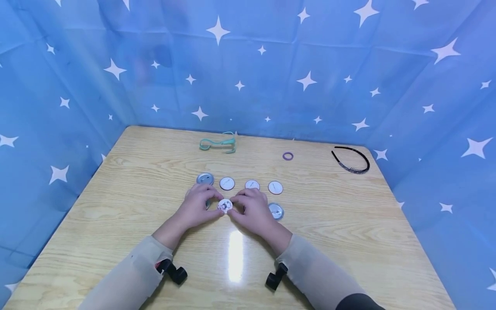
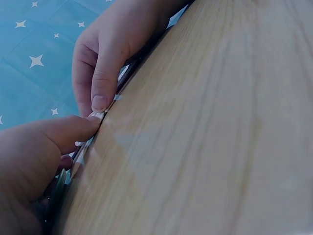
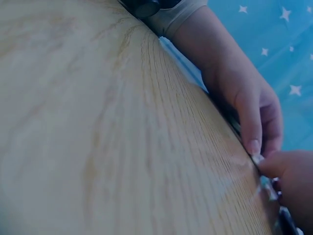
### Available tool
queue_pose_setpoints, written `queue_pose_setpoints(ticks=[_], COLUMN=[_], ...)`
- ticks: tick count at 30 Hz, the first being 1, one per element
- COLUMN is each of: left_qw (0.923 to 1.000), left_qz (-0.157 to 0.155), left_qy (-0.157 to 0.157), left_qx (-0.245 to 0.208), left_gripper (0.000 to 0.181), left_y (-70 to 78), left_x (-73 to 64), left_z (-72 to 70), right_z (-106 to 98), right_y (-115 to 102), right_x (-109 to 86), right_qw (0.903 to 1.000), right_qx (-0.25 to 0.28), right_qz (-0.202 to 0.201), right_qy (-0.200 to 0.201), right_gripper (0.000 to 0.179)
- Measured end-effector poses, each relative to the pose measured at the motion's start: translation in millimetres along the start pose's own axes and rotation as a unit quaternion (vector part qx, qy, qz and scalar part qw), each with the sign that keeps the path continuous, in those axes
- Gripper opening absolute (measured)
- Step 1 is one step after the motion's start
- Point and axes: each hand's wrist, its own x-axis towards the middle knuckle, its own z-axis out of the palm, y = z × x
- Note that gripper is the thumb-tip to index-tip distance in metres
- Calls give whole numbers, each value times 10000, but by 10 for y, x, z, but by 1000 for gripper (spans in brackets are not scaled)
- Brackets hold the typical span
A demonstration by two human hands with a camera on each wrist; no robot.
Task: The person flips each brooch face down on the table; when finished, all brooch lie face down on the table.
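A small round badge (image 1: 225, 205) with a printed picture lies face up between my two hands, low over the table. My left hand (image 1: 198, 204) pinches its left edge between thumb and index finger. From the other side, the thumb and index finger of my right hand (image 1: 253, 209) pinch its right edge. Both wrist views show the fingertips meeting at the badge, close to the tabletop. Beyond the left hand sits a silvery metal disc (image 1: 205, 178); another disc is partly hidden under that hand. A silvery disc with a pin (image 1: 276, 211) lies right of the right hand.
Behind the hands lie white discs: one on the left (image 1: 227, 183), one partly covered (image 1: 252, 184), one on the right (image 1: 275, 187). Farther back are a teal looped item (image 1: 218, 143), a purple ring (image 1: 287, 156) and a black headband (image 1: 352, 163). A starry blue curtain (image 1: 263, 86) borders the table.
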Motion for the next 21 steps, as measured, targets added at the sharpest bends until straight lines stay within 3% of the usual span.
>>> queue_pose_setpoints(ticks=[9, 21], left_qw=[9998, 9990], left_qz=[104, 121], left_qy=[98, 178], left_qx=[-162, -404], left_gripper=[33, 29], left_y=[-1, -13], left_x=[-2, 14], left_z=[-1, 2], right_z=[3, 20], right_y=[13, 1], right_x=[2, -3], right_qw=[10000, 9993], right_qx=[86, 112], right_qz=[25, -239], right_qy=[26, 266], right_gripper=[35, 29])
